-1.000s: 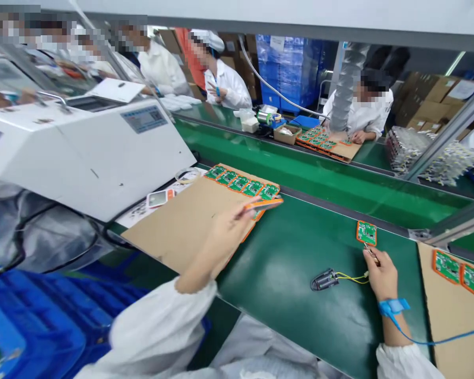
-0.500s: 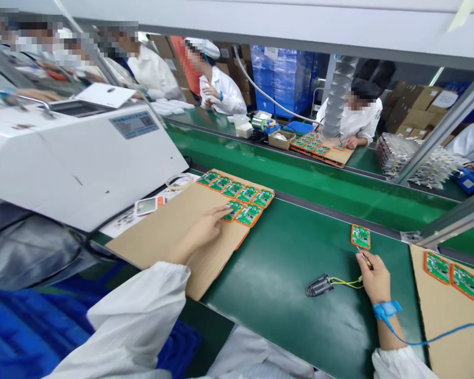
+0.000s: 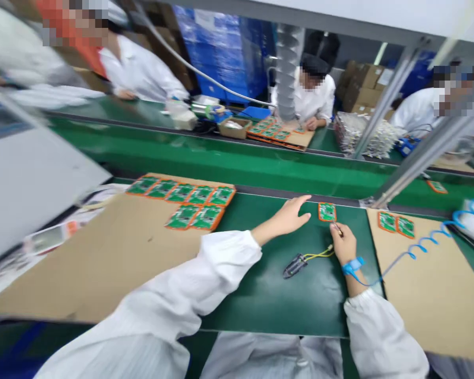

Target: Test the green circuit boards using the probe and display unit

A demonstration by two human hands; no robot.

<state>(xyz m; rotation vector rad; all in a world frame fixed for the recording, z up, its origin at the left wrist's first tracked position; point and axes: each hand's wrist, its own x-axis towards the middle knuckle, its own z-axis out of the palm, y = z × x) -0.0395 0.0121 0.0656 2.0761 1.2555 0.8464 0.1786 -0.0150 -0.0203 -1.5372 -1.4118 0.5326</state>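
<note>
My left hand (image 3: 286,217) reaches over the green mat (image 3: 253,295), thumb and fingers apart, with nothing in it. A green circuit board with an orange edge (image 3: 327,211) lies on the mat just right of its fingertips. My right hand (image 3: 344,243), wearing a blue wrist strap (image 3: 353,266), pinches a small slim piece with a thin tip close to the board's lower edge. Whether the tip touches the board cannot be made out. Yellow wires (image 3: 318,256) run from the right hand's fingers to a dark battery holder (image 3: 295,266) lying on the mat.
On the left, a cardboard sheet (image 3: 114,252) bears several orange-edged boards (image 3: 181,192). Another sheet (image 3: 430,279) on the right carries two boards (image 3: 396,224). A metal post (image 3: 403,176) and a green barrier (image 3: 174,158) stand behind. The strap's coiled blue cord (image 3: 422,247) crosses the right sheet.
My left hand has left a board on the left cardboard and moved right, toward the single board on the mat. My right hand still holds the slim piece there. The view has turned right.
</note>
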